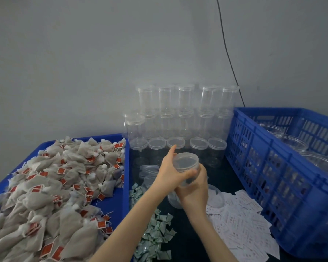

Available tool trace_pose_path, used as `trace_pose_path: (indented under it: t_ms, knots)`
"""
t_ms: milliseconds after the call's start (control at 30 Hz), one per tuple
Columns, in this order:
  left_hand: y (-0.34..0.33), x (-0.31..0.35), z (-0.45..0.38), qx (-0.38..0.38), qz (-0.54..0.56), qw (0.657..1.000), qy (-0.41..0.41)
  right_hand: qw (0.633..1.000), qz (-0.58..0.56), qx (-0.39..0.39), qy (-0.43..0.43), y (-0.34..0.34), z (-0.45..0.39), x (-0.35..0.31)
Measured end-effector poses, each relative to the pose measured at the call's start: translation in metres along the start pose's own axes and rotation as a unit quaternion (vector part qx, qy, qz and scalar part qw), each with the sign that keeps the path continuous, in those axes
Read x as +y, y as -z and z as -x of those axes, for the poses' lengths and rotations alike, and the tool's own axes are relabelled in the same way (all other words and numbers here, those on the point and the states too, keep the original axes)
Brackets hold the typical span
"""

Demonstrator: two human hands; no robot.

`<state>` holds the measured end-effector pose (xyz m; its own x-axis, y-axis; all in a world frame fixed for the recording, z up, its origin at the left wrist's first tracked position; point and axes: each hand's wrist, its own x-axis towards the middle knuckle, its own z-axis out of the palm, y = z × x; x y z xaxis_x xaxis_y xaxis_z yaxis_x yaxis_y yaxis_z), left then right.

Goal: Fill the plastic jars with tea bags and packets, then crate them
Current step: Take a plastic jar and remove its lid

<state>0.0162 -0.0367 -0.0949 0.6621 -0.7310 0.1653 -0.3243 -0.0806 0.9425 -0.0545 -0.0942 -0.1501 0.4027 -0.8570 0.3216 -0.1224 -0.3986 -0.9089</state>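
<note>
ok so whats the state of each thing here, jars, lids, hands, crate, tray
clear plastic jar in hands: lid on, lifted off the table
left hand: grips the jar's lid
right hand: holds the jar's body from below
stacked clear jars by the wall: lidded, look empty
open clear jar: no lid
blue plastic crate: holds several jars
blue tray: heaped with tea bags

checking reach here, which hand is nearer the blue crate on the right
Right. The right hand grips the body of the held jar on the side toward the blue crate; the left hand holds the jar's lid on the far side, toward the tea bags.
</note>
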Motion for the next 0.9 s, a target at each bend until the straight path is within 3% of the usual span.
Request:
trace_pose_path:
  t_ms: [133, 367, 467, 567, 667, 767, 833, 900]
  knots:
    - [0.031, 0.0, 0.001, -0.145, 0.08, 0.986, 0.005, 0.971, -0.196, -0.09, -0.106, 0.013, -0.01, -0.001]
    - [0.056, 0.0, -0.001, -0.12, 0.067, 0.99, -0.024, 0.907, -0.307, -0.269, -0.103, 0.03, -0.007, -0.002]
    - [0.052, -0.004, 0.0, -0.17, 0.081, 0.982, -0.006, 0.893, -0.303, -0.313, -0.116, 0.026, -0.003, 0.0]
    - [0.045, -0.006, 0.0, -0.175, 0.077, 0.982, 0.007, 0.916, -0.261, -0.28, -0.123, 0.016, 0.0, 0.001]
    - [0.022, -0.005, 0.002, -0.037, -0.032, 0.999, 0.007, 0.968, -0.155, -0.175, -0.09, 0.005, 0.003, 0.006]
    - [-0.009, -0.006, 0.01, 0.092, -0.09, 0.992, -0.015, 0.99, -0.095, -0.085, -0.066, 0.001, 0.01, 0.005]
    - [-0.019, -0.007, 0.014, 0.115, -0.091, 0.989, -0.031, 0.995, -0.072, -0.039, -0.06, 0.001, 0.013, 0.002]
    - [-0.019, -0.008, 0.013, 0.082, -0.065, 0.994, -0.036, 0.997, -0.062, -0.013, -0.046, 0.007, 0.01, 0.001]
